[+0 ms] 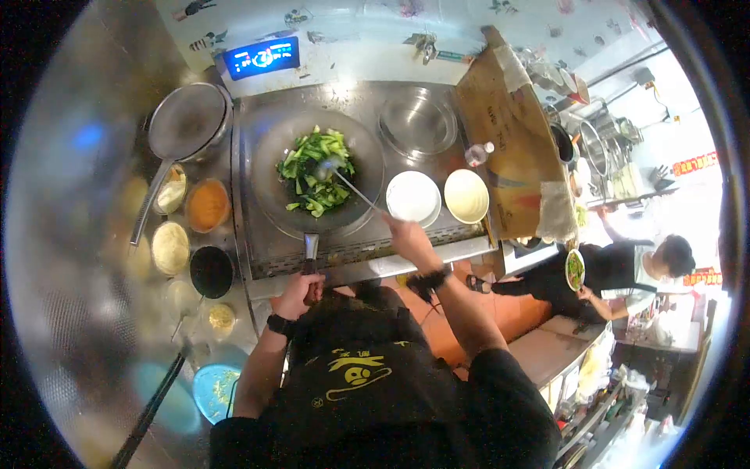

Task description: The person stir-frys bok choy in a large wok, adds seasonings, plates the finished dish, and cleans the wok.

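Observation:
My left hand point(301, 295) is wrapped round the handle point(311, 248) of a wok point(267, 184) on the stove top. Chopped leafy greens point(314, 152) lie heaped in the middle of the wok. With my right hand point(409, 240) I grip a long-handled ladle point(355, 190), whose head is down among the greens. A white bowl point(412, 197) stands just beyond my right hand, and a cream bowl point(466, 195) is to the right of it.
Seasoning tubs, one with orange powder point(208, 205), stand at left near a strainer point(187, 121). A steel basin point(418, 123) sits behind the bowls. A cardboard sheet point(512, 141) borders the stove's right. Beyond it, a person point(601, 270) holds a plate of greens point(575, 270).

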Available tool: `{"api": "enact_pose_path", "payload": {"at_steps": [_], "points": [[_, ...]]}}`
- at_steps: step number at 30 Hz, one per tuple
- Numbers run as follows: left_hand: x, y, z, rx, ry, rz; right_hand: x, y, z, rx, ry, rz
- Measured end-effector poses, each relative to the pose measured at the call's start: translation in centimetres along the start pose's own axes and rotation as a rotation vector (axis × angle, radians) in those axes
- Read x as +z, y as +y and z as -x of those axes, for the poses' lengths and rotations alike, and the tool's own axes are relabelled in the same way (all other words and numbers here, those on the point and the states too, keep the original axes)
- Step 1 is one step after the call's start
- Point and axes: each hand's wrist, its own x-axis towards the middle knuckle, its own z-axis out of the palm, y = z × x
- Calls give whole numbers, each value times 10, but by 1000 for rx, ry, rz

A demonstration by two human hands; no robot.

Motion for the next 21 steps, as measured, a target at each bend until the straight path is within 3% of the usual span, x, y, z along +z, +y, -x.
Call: {"api": "enact_pose_path", "payload": {"at_steps": [1,2,4,6,7,9,10,12,14,15,17,20,21], "points": [[0,-3,-1,-32,23,97,-11,7,16,-70,-10,-24],[0,-7,-1,-70,49,193,-5,24,30,-200,119,-93],[3,-6,-1,-88,34,159,-24,2,32,-70,-109,4],[2,-10,-1,-114,15,103,-18,-7,-10,24,-200,53],[4,-16,-2,245,-60,-168,-18,-8,-22,110,-300,113],[2,-20,4,600,-135,-451,-32,-11,-5,116,-258,69],[9,-8,10,394,-112,-310,-42,-9,0,112,-210,43],[12,0,6,196,-83,-159,-43,11,28,-307,87,-92],[11,-14,-4,-34,35,57,-38,11,26,-159,-174,28],[16,-14,0,-39,34,56,-30,11,12,-154,-176,26],[28,-6,13,189,21,-168,-8,16,-24,-170,-101,-1],[34,2,27,322,-19,-307,-38,19,0,-103,-139,106],[35,7,25,377,-30,-346,-40,33,17,-209,-22,-72]]}}
